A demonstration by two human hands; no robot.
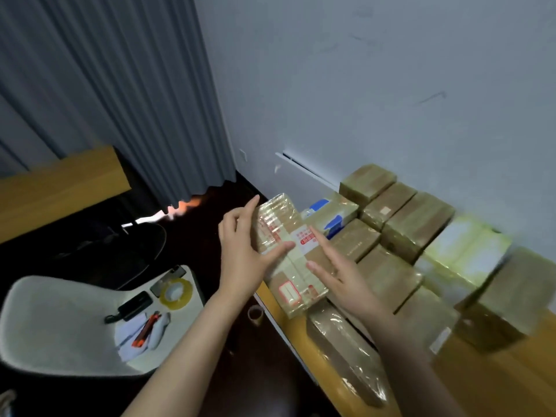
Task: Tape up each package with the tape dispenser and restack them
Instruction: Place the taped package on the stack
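A long brown package (288,254), wrapped in clear tape with red-and-white labels, lies at the left edge of the wooden table (493,383). My left hand (243,245) holds its left side, thumb across the top and fingers straight. My right hand (340,272) rests flat on its right side with straight fingers. Several taped brown packages (406,224) stand in rows to the right along the wall. A roll of yellowish tape (176,293) lies on the white chair (60,323) at the lower left.
The chair also carries a black device (135,305), an orange-and-black cutter (146,328) and white papers. A small tape roll (255,316) sits on the dark floor beside the table edge. Grey curtains hang at the left, with a second wooden table (60,188) beneath them.
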